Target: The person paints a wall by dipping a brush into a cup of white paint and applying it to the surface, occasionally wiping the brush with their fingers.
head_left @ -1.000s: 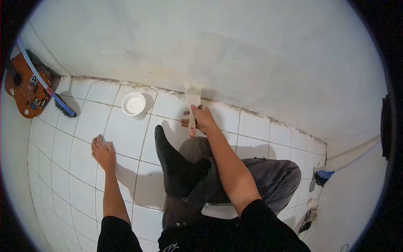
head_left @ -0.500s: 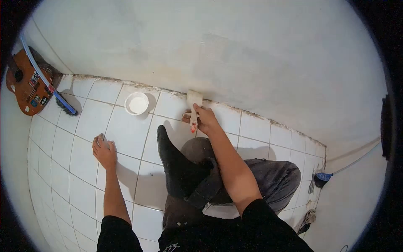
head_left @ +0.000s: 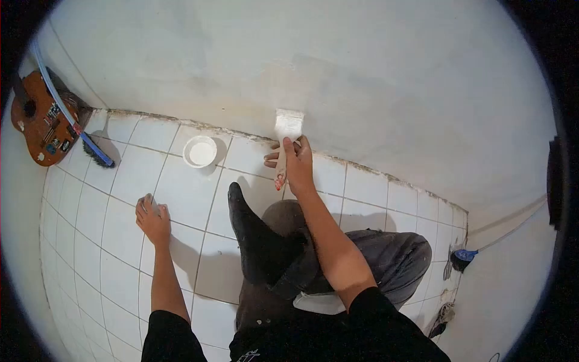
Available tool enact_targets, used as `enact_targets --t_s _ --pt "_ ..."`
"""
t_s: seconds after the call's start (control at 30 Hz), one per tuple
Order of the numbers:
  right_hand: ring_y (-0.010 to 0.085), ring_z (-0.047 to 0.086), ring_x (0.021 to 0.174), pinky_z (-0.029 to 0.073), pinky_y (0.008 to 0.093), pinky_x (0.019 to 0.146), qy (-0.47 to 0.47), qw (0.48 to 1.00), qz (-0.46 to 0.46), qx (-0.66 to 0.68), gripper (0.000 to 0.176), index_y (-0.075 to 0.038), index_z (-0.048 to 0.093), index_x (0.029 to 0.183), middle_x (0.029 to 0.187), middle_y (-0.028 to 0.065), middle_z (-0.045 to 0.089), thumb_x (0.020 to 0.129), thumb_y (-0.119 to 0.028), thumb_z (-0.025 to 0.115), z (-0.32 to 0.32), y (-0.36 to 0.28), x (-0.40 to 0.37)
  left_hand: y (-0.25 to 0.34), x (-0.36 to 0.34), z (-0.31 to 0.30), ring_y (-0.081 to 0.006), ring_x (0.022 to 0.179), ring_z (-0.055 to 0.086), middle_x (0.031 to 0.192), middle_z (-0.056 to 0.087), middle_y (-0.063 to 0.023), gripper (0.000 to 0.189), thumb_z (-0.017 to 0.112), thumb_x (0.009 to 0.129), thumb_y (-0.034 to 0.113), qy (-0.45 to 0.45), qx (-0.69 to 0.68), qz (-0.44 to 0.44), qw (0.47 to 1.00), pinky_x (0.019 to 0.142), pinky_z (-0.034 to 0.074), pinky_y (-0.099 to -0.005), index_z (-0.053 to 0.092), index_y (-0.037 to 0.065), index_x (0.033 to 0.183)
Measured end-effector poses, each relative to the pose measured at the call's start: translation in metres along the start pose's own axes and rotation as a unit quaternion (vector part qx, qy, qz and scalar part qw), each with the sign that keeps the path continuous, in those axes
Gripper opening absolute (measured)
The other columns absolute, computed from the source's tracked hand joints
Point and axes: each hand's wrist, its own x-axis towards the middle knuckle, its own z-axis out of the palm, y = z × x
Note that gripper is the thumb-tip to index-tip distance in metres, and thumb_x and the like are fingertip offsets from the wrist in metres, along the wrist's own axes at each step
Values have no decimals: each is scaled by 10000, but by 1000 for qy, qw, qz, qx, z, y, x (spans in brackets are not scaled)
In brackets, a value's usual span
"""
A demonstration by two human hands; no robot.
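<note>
My right hand grips a flat paintbrush by its pale, red-marked handle. The wide white brush head points upward against the lower part of the wall, just above the floor joint. To the left, a round white bowl with white contents sits on the tiles near the wall. My left hand rests on the tiled floor below and left of the bowl, fingers apart and holding nothing.
An orange-brown guitar with stickers leans in the left corner, a blue-handled brush in front of it. My black-socked foot is between my arms. A blue broom stands by the right wall. Dark cloth-like items lie lower right.
My right hand has moved the paintbrush up the wall and slightly right, turning its flat white face more into view. My left hand stays on the floor.
</note>
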Motion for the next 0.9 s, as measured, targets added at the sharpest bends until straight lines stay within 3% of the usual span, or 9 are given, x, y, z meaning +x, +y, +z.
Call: enact_targets --t_s 0.17,0.3,0.37,0.43,0.5,0.7,0.9 --pt "219 661 629 592 339 539 -21 999 -48 -2 300 -13 424 1104 920 154 597 997 -279 512 8 -8 -6 -3 0 5 -324 1280 397 1347 454 -142 498 555 850 247 1 -15 -14 1000 1031 319 -479 485 116 1325" --pt "212 661 620 587 338 542 -6 997 -60 -44 299 -16 423 1101 930 151 604 999 -284 507 11 -25 -8 -6 -1 7 -325 1283 394 1347 453 -141 504 565 848 249 11 -23 1 1000 1033 316 -481 486 113 1326" --pt "213 669 610 550 307 431 -3 993 -116 -5 303 -33 406 1094 922 141 597 989 -293 522 8 -26 -1 -5 0 5 -322 1283 393 1347 452 -139 506 565 848 246 7 -20 -3 1000 1034 315 -479 482 115 1330" --pt "231 680 626 534 303 404 5 992 -122 -12 304 -26 405 1093 933 147 608 993 -291 516 -1 -23 3 -4 -1 4 -319 1283 393 1346 452 -137 508 564 848 243 -1 -18 -2 1000 1035 314 -478 479 116 1333" --pt "288 678 668 613 411 598 22 1000 -13 -6 354 24 351 1146 993 203 600 1001 -262 500 -12 -20 6 -2 0 3 -313 1281 392 1344 451 -130 506 567 849 234 -2 -15 -6 1000 1033 314 -475 473 119 1333" --pt "408 670 749 633 496 641 38 990 133 30 379 101 285 1172 1087 285 560 1000 -186 465 -23 -2 3 4 0 -5 -305 1277 416 1350 453 -128 496 566 867 240 -12 -5 -7 1000 1019 355 -488 472 112 1337" --pt "449 616 963 581 567 833 39 951 261 161 382 142 276 1244 1176 306 495 1012 -130 411 -33 19 2 -2 0 3 -319 1280 410 1354 452 -142 502 580 859 241 1 -2 2 1000 1013 356 -492 471 111 1331"
